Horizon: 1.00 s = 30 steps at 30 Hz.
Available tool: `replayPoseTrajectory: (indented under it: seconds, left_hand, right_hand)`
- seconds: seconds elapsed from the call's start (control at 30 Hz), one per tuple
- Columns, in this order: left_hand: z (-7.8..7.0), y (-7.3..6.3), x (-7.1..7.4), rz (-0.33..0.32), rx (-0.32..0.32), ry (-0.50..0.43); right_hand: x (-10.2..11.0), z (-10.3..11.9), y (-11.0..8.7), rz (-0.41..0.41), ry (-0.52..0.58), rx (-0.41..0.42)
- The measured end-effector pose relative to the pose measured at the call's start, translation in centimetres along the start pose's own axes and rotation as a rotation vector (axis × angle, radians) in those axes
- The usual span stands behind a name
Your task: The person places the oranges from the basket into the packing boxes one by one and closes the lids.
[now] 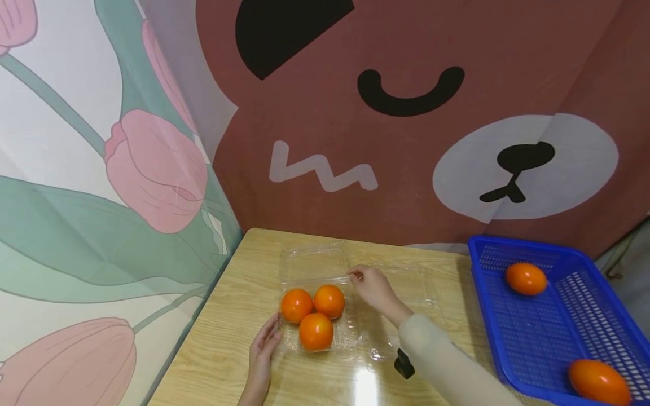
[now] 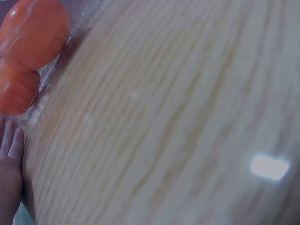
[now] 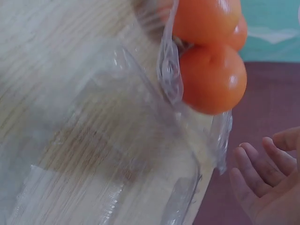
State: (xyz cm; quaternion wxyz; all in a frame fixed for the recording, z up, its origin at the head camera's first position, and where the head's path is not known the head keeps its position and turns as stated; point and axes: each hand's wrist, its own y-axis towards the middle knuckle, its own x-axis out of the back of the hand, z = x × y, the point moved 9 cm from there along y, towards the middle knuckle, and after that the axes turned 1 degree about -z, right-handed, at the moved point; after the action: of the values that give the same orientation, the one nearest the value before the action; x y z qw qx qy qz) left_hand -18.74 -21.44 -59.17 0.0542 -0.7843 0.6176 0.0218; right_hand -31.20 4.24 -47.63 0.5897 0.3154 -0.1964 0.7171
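Three shiny oranges sit together in a clear plastic clamshell box, whose lid lies folded back behind them. At the box's left side is my left hand, fingers extended with the fingertips right at the wall; the left wrist view catches only part of this hand. My right hand is over the box's right back corner, near the fold between lid and base. Its fingers bend loosely in the right wrist view, and the palm shows nothing held.
Another clear plastic container lies under and beside my right forearm. A blue mesh basket stands on the right with one orange at the back and another at the front. A small black object shows beside the right sleeve.
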Motion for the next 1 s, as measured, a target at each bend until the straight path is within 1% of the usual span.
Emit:
replayPoseTrajectory:
  seconds: [0.03,0.13,0.2,0.27,0.4,0.5,0.63,0.8,0.93,1.0]
  left_hand:
    - [0.0,0.0,0.0,-0.001,0.001,0.0]
    - [-0.1,0.0,0.0,-0.001,-0.002,0.009]
    - [-0.1,0.0,0.1,-0.004,-0.003,0.012]
    - [-0.1,0.0,0.1,-0.003,-0.007,0.017]
    - [-0.1,-0.1,0.0,0.0,-0.011,0.007]
    - [-0.1,-0.2,0.0,-0.002,0.001,0.013]
    - [0.2,-0.3,0.1,-0.017,0.031,0.042]
    - [0.4,-0.2,0.3,-0.029,0.053,0.055]
    - [0.5,-0.1,0.3,-0.022,0.049,0.055]
    - [0.4,-0.1,0.2,-0.022,0.042,0.05]
  right_hand:
    - [0.1,-0.4,0.2,-0.01,0.014,-0.014]
    - [0.3,-1.1,0.9,-0.04,0.035,-0.02]
    - [0.4,-1.5,1.2,-0.05,0.038,-0.027]
    - [0.4,-2.0,1.5,-0.058,0.066,-0.05]
    - [0.2,-3.0,1.9,-0.057,0.195,-0.142]
    - [-0.2,-3.5,2.1,-0.05,0.267,-0.189]
    - [-0.8,-3.6,2.3,-0.027,0.262,-0.212]
    - [-1.3,-3.9,2.4,0.006,0.272,-0.283]
    - [-1.3,-4.4,2.6,-0.021,0.321,-0.331]
    - [-1.2,-4.5,2.9,-0.047,0.345,-0.336]
